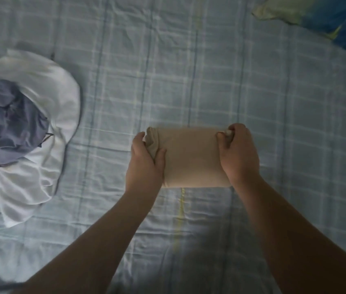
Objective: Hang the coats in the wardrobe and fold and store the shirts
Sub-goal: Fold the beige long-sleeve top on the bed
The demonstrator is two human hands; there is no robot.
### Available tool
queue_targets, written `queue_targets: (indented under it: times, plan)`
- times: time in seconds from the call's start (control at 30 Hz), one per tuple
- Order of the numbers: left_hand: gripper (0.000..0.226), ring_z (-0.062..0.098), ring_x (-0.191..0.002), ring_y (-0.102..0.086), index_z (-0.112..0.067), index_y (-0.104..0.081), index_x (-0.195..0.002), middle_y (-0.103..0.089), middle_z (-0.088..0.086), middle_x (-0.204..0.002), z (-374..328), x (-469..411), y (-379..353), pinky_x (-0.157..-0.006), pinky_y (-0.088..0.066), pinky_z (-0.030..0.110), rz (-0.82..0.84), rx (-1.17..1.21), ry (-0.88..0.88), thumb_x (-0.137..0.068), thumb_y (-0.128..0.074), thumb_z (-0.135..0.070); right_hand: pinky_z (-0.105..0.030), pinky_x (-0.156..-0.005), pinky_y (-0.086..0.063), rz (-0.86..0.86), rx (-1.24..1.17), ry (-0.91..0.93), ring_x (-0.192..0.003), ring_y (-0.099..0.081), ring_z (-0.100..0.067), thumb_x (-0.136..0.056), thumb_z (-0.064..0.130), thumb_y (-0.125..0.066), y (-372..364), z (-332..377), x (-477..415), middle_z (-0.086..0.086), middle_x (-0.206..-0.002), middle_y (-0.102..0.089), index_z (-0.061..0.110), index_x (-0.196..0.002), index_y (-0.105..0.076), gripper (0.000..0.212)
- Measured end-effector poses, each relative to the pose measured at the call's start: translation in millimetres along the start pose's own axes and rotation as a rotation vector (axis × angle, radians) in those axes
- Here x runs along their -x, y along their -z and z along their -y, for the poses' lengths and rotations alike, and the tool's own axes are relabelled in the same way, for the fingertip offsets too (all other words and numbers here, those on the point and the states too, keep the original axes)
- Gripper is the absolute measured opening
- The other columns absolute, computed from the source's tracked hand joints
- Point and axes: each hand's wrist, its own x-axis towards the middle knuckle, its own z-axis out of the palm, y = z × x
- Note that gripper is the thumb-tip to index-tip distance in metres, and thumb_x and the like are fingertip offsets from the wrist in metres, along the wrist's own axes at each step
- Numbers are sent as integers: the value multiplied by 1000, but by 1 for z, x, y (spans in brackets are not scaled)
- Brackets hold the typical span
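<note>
Nearest me, both forearms reach onto the bed [189,71], and each hand has one end of the shirt [191,160]. My left hand [146,164] grips the shirt's left end, thumb on top and fingers [139,143] curled round the edge. My right hand [239,155] grips the right end, fingers curled down over the far corner. Both are clamped on cloth, neither free. The shirt is a small beige folded bundle at the sheet; I cannot tell whether it rests there or is just lifted. Its long axis runs left to right, straight between my hands, so neither hand is nearer. I judge the folding about done. The next move calls for a level lift by both ends, or the layers showing at the left end may slip open. Left of the shirt, well apart, lies a white garment [49,98] with a blue-grey one [9,122] bunched on it. Far beyond the shirt to the right sit a pale pillow [280,7] and blue cloth [341,24].
</note>
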Motion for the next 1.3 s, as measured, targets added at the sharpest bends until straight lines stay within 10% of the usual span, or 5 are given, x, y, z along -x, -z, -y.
queue_targets:
  times: [0.3,0.8,0.93,1.07,1.3]
  plan:
    - [61,35,-152,-13,0,-34,-151,-28,20,-159,-33,1,7,-120,-18,56,62,-435,-842,-100,-46,-32,-52,-118,-24,-57,123,795,-148,-25,-32,-95,15,-43,17,8,49,-16,-155,-35,0,-142,-46,50]
    - [73,24,-154,1,-10,-14,-158,-10,11,-166,-5,-19,-1,-125,0,42,272,-519,-538,-99,-28,-51,-50,-121,-19,178,215,644,-147,-25,-35,-98,33,-52,-5,-7,35,-21,-159,-27,1,-150,-35,63]
    - [60,25,-136,-40,-18,-37,-144,-47,5,-145,-14,-9,22,-107,-37,41,-102,-113,-49,-93,-49,-48,-40,-116,-30,-93,-129,402,-134,-42,-32,-91,17,-55,17,-3,43,-16,-142,-49,3,-134,-52,46]
    - [66,34,-104,-59,-14,-45,-126,-61,11,-121,-11,-13,26,-84,-43,40,99,-114,491,-88,-46,-68,-45,-104,-39,-78,-109,-5,-116,-50,-41,-94,25,-58,19,-6,46,-25,-121,-53,-4,-124,-52,42]
    - [77,38,-114,-58,-6,-53,-122,-62,19,-124,0,-17,1,-81,-36,36,129,-255,354,-88,-41,-74,-39,-82,-46,128,-112,-255,-104,-61,-40,-97,50,-49,5,-10,38,-22,-112,-64,2,-112,-53,51]
